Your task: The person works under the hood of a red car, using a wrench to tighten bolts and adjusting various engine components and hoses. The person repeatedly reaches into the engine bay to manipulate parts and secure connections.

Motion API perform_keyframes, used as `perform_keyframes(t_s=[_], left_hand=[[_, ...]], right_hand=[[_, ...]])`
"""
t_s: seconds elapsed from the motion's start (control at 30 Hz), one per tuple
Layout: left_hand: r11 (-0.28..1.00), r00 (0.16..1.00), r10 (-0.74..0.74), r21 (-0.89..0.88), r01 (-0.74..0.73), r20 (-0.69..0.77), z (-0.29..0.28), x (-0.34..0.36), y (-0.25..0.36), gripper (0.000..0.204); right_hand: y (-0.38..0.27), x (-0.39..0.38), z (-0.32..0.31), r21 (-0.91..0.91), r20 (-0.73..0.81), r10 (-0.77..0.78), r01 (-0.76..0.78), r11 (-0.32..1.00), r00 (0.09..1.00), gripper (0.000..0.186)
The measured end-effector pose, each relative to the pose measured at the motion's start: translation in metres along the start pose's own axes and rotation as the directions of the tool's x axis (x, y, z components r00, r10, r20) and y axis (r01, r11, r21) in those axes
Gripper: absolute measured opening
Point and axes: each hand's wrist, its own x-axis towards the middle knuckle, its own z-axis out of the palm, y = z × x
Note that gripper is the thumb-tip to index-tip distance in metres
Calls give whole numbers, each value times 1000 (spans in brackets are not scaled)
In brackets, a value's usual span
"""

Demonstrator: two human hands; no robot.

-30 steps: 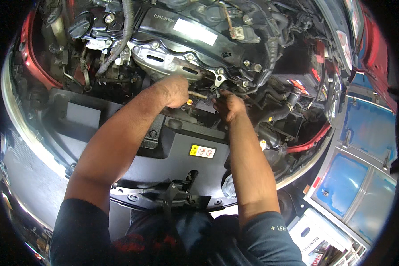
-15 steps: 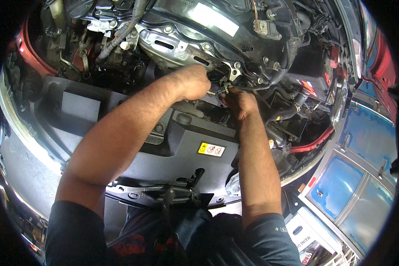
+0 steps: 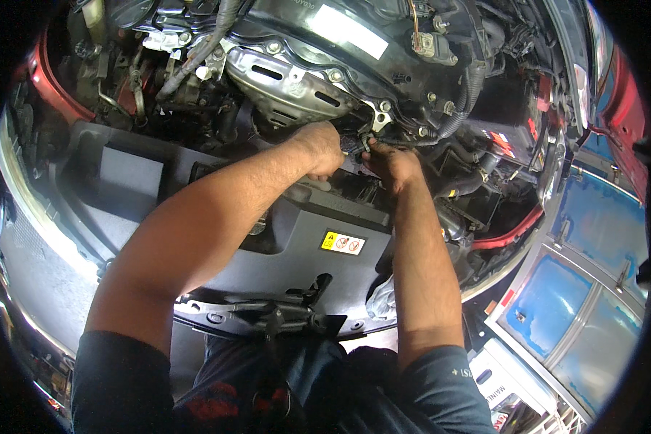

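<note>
Both hands meet in the engine bay just below the silver heat shield (image 3: 296, 87). My left hand (image 3: 318, 148) is closed, its fingers curled and mostly turned out of sight; a small pale tip pokes out at its right side, but what it holds is hidden. Facing it, my right hand (image 3: 394, 166) pinches a small dark wiring connector (image 3: 362, 147) between thumb and fingers. The connector lies close to the left knuckles. Above it, a silver bracket (image 3: 381, 116) is bolted to the engine.
A black plastic cover (image 3: 318, 267) with a warning label (image 3: 343, 243) spans the front, beneath my forearms. The black engine cover (image 3: 325, 29) lies beyond. At the right are a corrugated hose (image 3: 471, 94) and the battery (image 3: 503, 126); a blue-and-grey metal cabinet (image 3: 557, 289) stands outside the car.
My left hand has dropped slightly toward me and turned, uncovering more of the heat shield's lower edge. My right hand has stayed nearly in place on the connector.
</note>
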Motion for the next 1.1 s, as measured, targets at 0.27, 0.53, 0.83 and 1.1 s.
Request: perform_keyframes(t_s=[0.27,0.53,0.83,1.1], left_hand=[[990,990,132,58,-129,-49,9,-2,-1,20],[870,981,188,455,-187,43,6,-16,15,41],[949,977,-47,296,109,-209,0,-18,15,29],[915,879,-19,346,207,-476,-36,-41,15,24]], right_hand=[[-4,11,1,93,-35,3,0,996,999,19],[2,20,-1,-184,-116,-133,110,977,984,17],[-8,-13,8,-252,-162,-169,124,960,972,41],[-13,-143,-26,-394,185,-559,582,712,809,28]])
